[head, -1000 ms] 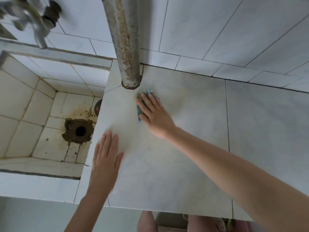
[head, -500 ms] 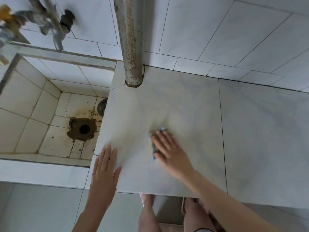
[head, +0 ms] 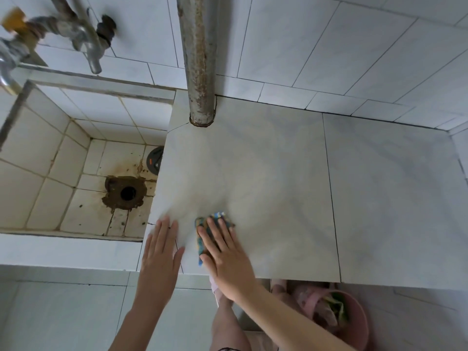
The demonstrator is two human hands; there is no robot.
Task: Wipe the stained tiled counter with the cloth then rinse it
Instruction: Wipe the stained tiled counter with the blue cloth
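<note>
Cloth [head: 217, 217], blue-and-yellow patterned, lies flat on the tiled surface [head: 266, 173] near its front left corner, pressed beneath the straight, spread fingers of the right hand [head: 228, 259]. Only its far and left edges show, and its long axis appears to run front to back. Left hand [head: 159, 254] rests flat and empty just beside it, fingers extended, at the surface's left edge. Sink basin [head: 50, 160] and tap [head: 93, 54] lie further left, on the left hand's side, so rinsing likely calls for a leftward carry over that edge. No brand, label or writing is legible.
</note>
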